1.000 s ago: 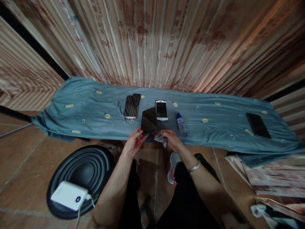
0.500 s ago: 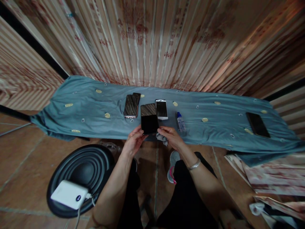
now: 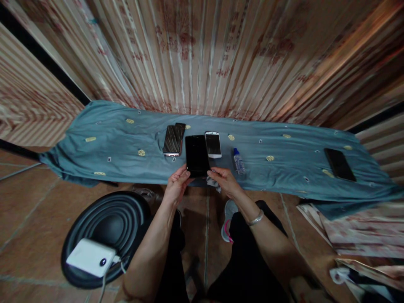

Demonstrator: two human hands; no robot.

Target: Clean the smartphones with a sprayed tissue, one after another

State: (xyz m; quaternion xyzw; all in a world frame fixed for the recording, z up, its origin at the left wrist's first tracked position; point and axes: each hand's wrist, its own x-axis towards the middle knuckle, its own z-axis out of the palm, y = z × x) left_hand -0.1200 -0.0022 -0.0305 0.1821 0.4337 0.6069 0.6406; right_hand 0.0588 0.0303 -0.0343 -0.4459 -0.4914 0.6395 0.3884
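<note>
Cloth [image 3: 110,147] teal, curtain [image 3: 202,54] behind | hands [image 3: 176,187] [image 3: 224,181] clamp black phone [image 3: 197,155]

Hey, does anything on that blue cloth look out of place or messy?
Nothing spilled or broken. Two phones lie overlapped, one partly on the other, and one dark phone sits alone far right. Both hands hold a black phone.

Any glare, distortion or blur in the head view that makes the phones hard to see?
Head view: dim, warm light from the right; strong wide-angle bending of the blue cloth. Black phone in both hands looks plain dark, no glare; stacked phones reflect stripes; edges blur.
</note>
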